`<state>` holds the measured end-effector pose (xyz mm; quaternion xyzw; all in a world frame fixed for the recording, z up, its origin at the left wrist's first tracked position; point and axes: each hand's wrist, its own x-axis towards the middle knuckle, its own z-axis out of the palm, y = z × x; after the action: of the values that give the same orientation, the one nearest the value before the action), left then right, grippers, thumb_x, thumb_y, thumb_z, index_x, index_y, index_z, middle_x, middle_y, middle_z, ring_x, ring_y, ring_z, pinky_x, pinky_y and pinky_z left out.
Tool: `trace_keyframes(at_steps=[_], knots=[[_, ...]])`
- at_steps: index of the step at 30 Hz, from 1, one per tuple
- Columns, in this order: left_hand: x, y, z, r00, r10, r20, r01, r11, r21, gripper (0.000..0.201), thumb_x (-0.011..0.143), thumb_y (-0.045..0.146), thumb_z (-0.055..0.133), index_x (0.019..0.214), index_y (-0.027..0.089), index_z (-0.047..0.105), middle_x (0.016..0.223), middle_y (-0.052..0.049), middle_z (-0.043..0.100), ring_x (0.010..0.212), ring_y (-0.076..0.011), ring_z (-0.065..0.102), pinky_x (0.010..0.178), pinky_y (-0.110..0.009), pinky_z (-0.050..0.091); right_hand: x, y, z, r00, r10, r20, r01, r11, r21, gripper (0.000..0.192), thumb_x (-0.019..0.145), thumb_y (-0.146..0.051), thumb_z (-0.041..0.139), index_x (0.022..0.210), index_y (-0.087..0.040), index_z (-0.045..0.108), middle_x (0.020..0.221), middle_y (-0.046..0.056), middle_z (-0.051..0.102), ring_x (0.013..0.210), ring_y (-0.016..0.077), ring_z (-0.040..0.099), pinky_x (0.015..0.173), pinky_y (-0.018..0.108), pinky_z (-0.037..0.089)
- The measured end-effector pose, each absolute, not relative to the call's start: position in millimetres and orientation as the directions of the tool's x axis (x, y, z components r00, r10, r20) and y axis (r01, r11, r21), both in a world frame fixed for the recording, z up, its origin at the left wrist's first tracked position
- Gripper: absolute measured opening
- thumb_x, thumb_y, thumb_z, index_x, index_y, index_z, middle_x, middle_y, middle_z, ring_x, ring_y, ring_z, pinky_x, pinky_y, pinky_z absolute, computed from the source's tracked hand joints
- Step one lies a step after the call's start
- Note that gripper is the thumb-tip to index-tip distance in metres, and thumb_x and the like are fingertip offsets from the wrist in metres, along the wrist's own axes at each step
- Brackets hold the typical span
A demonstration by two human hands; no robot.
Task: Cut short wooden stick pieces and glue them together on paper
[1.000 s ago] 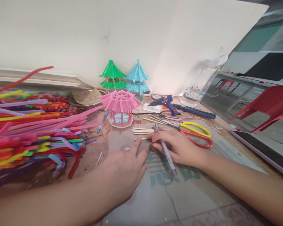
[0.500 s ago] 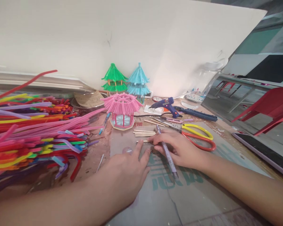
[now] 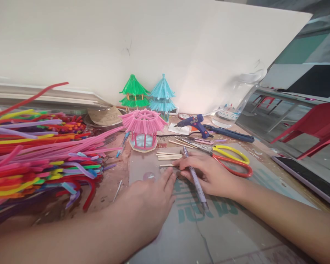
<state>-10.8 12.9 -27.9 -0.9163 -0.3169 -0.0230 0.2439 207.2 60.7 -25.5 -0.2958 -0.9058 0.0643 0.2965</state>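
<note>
My right hand (image 3: 213, 176) is closed around a pale purple patterned pen (image 3: 197, 181), its lower end pointing back toward me. The same hand's fingertips are at the right end of a single thin wooden stick (image 3: 167, 165). My left hand (image 3: 151, 205) lies low over the mat with its fingers stretched out, their tips just short of that stick. What is under those fingertips is hidden. Several similar wooden sticks (image 3: 167, 156) lie in a row just beyond. Behind them stands a small pink pavilion model (image 3: 144, 126) with an open-topped roof.
Green (image 3: 134, 90) and blue pavilion models (image 3: 162, 97) stand against the white board. Colourful pipe cleaners (image 3: 44, 157) fill the left side. Scissors (image 3: 231, 157), a glue gun (image 3: 194, 123), a blue tool (image 3: 231, 134), a clear jar (image 3: 231, 102) and a phone (image 3: 308, 179) are on the right.
My left hand's extended index finger has drawn back from the wooden stick, slightly toward me and to the right. The right hand keeps its grip on the pen in the same place.
</note>
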Motion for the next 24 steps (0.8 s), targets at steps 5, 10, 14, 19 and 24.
trace_keyframes(at_steps=[5,10,14,19,24], knots=[[-11.6,13.7,-29.6,0.801,0.567,0.194,0.588,-0.682,-0.435,0.044,0.092,0.027,0.054,0.134,0.019,0.059,0.142,-0.013,0.055,0.091,-0.025,0.071,0.052,-0.03,0.052,206.7,60.5,-24.6,-0.657,0.569,0.494,0.492,0.821,-0.291,0.008,0.094,-0.024,0.052,0.089,-0.022,0.057,0.085,0.007,0.069,0.082,0.0209,0.064,0.071,0.031,0.052],[-9.4,12.6,-27.7,0.762,0.623,0.175,0.63,-0.65,-0.425,0.047,0.093,0.032,0.051,0.138,0.017,0.055,0.144,-0.017,0.051,0.082,-0.0267,0.073,0.044,-0.031,0.051,207.8,60.9,-25.5,-0.651,0.584,0.486,0.514,0.809,-0.284,0.012,0.095,-0.029,0.054,0.089,-0.022,0.06,0.086,0.008,0.069,0.084,0.0216,0.064,0.073,0.032,0.051],[-8.3,10.8,-25.4,0.735,0.659,0.162,0.658,-0.633,-0.408,0.049,0.096,0.036,0.046,0.141,0.017,0.052,0.145,-0.019,0.049,0.079,-0.0272,0.074,0.044,-0.032,0.053,208.6,61.2,-25.9,-0.658,0.581,0.48,0.517,0.811,-0.272,0.013,0.096,-0.03,0.053,0.092,-0.022,0.062,0.086,0.008,0.069,0.084,0.0213,0.064,0.075,0.032,0.051],[-9.2,11.0,-24.7,0.745,0.646,0.168,0.649,-0.642,-0.408,0.048,0.096,0.036,0.048,0.139,0.018,0.054,0.143,-0.018,0.052,0.083,-0.028,0.074,0.048,-0.032,0.055,209.3,62.0,-26.8,-0.665,0.577,0.474,0.513,0.814,-0.272,0.018,0.098,-0.034,0.051,0.098,-0.022,0.064,0.088,0.008,0.069,0.085,0.0211,0.064,0.077,0.033,0.051],[-7.5,11.8,-19.7,0.761,0.631,0.151,0.623,-0.646,-0.441,0.046,0.094,0.034,0.053,0.137,0.018,0.057,0.139,-0.02,0.056,0.081,-0.0265,0.074,0.051,-0.029,0.054,208.9,59.8,-23.8,-0.623,0.55,0.556,0.466,0.832,-0.302,0.037,0.1,-0.047,0.041,0.104,-0.019,0.065,0.089,0.01,0.07,0.083,0.0212,0.064,0.073,0.032,0.051]])
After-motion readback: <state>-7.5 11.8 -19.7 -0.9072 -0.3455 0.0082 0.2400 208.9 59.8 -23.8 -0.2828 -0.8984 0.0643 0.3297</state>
